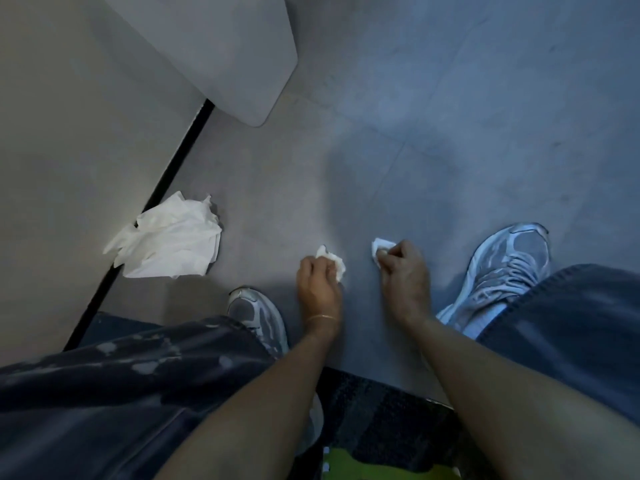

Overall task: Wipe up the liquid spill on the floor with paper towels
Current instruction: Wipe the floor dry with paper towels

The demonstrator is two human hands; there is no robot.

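Currently: left grip [318, 282], a bare hand, fingers curled tight on a small crumpled white paper-towel wad [335, 263], held down at the floor. Right grip [403, 271], likewise a bare hand, pinches a second small white folded paper-towel wad [381, 244] at its fingertips, also low against the floor; the two wads lie near each other, apart, between the feet. Matte grey tiled floor [450, 150]: no puddle can be made out under or around the wads, only a pale sheen, so wet cannot be told from dry. Large crumpled white paper towel [169, 237]: loose on the floor to the left, overlapping a black floor strip [180, 157], well apart from both grips. Judged progress: wiping under way, probably late; remaining, a final pass and collection of all three pieces. Containers: none in view, no bin, bucket or towel roll, so contents not applicable.
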